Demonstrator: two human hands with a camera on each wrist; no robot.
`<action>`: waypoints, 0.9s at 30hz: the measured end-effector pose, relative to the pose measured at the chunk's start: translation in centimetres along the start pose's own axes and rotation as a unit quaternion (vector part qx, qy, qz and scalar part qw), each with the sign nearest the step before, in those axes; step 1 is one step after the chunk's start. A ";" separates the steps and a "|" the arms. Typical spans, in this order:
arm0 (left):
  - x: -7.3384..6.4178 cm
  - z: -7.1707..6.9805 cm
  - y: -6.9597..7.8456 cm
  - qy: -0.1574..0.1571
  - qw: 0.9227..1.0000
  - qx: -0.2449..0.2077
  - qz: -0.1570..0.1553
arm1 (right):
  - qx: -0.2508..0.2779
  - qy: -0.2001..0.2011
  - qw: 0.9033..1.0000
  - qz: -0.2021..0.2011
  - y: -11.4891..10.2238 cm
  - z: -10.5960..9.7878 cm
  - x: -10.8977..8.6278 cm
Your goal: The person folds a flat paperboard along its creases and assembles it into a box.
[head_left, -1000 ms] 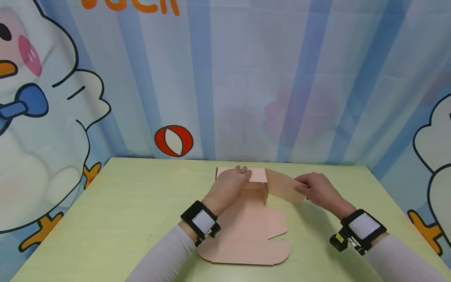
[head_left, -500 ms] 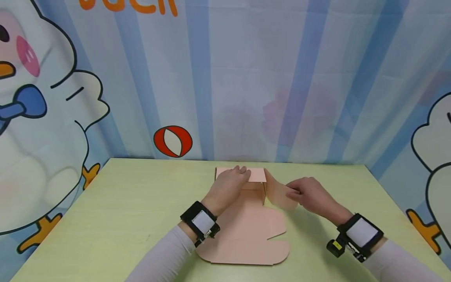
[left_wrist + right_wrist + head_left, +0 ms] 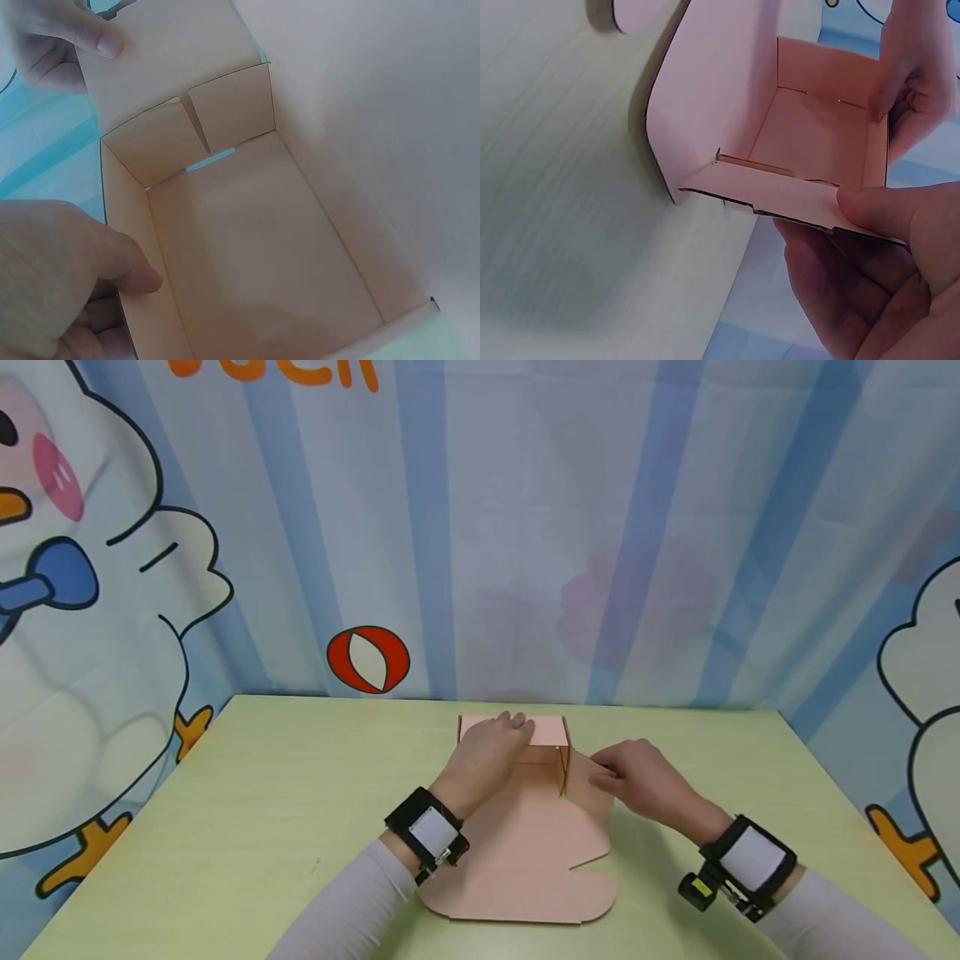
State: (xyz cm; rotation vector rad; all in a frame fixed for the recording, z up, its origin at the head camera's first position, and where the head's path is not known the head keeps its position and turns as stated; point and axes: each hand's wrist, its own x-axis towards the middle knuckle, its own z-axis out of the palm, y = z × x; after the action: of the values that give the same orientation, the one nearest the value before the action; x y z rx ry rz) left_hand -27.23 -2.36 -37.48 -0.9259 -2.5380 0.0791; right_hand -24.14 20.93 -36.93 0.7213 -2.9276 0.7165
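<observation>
A pink cardboard box (image 3: pixel 517 835), partly folded, stands on its far wall's side of the table with its lid spread toward me. My left hand (image 3: pixel 487 764) grips the far wall, thumb inside the box in the left wrist view. Out at the right, a side flap (image 3: pixel 169 49) slants away from the box. My right hand (image 3: pixel 648 785) pinches this flap's outer edge, thumb on top and fingers beneath in the right wrist view. Inside that side stand two small tabs (image 3: pixel 232 109) with a gap between them. Below them a narrow slot (image 3: pixel 210 159) shows in the box floor (image 3: pixel 247 240).
The pale green table (image 3: pixel 300 802) extends on both sides of the box. A blue striped curtain (image 3: pixel 502 543) with cartoon figures hangs right behind its far edge. The lid's rounded front flap (image 3: pixel 517 897) lies near the table's front.
My right hand has moved left and slightly down toward the box, swinging the side flap inward and bending it over. The left hand stays on the far wall.
</observation>
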 end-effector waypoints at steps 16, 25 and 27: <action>0.0 -0.1 0.1 -0.008 1.000 0.005 -0.005 | 0.040 -0.018 0.999 0.003 -0.6 0.5 -0.1; 0.0 -0.2 0.2 -0.010 1.000 -0.001 -0.007 | 0.079 -0.046 0.996 0.011 -0.5 0.3 -0.4; 0.0 -0.2 0.3 -0.011 1.000 -0.002 -0.009 | 0.089 -0.058 0.994 0.013 -0.4 0.3 -0.5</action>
State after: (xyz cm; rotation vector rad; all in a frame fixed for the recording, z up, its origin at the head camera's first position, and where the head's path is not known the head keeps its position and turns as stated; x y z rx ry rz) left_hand -26.95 -2.21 -37.33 -0.9083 -2.5674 0.0786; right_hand -23.50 20.63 -37.10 0.7651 -3.0086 0.9819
